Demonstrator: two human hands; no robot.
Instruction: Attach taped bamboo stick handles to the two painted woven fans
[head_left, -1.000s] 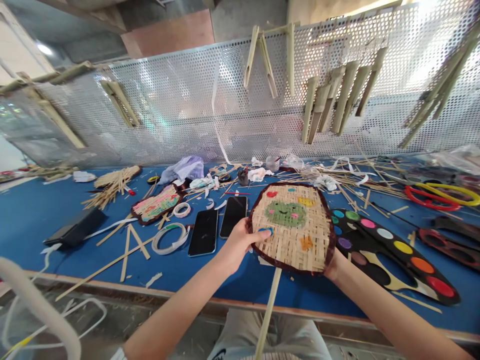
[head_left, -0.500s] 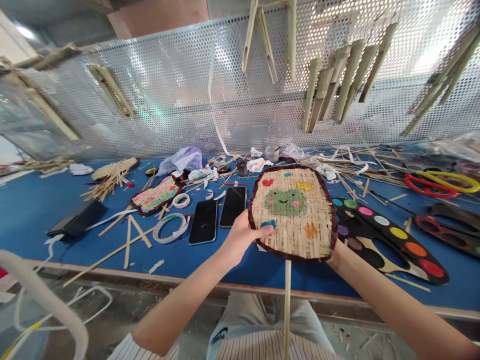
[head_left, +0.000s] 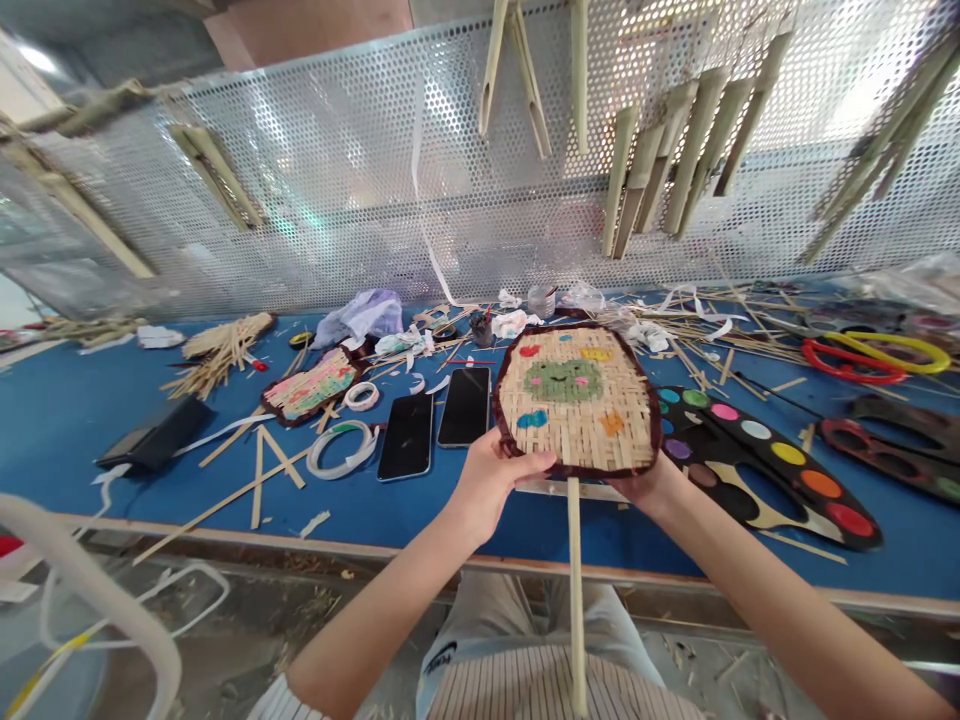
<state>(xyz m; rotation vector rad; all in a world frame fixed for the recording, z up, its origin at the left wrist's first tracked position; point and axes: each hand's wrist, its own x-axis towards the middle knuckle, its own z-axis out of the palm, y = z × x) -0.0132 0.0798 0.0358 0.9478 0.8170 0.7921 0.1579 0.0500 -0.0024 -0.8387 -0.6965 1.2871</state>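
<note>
The fan (head_left: 576, 405) is pale straw in a basket weave, rimmed dark brown; a green smiling face with pink cheeks sits among red, yellow, orange and blue patches. The worktop (head_left: 420, 512) is blue. Towards its right edge, the palette (head_left: 750, 452) is black with bright round colours; near its far edge, the cloth (head_left: 364, 318) is lilac. The shirt (head_left: 517, 688) is pale with thin dark stripes.

**Rough weave vs. slick glass, all in one spot**

So the squarish tan woven panel (head_left: 585, 435) looks like rough, matt bamboo strips, with fuzzy-looking dark brown edging (head_left: 655, 425) and a smoothish, pale wooden stick handle (head_left: 576, 590). The two black rectangular phones (head_left: 406, 437) are glossy glass. Silvery perforated metal-looking sheet (head_left: 465, 180) has a shine, smooth blue tabletop (head_left: 60, 430) is pretty matt, crumpled lilac cloth (head_left: 360, 318) looks soft.
</note>
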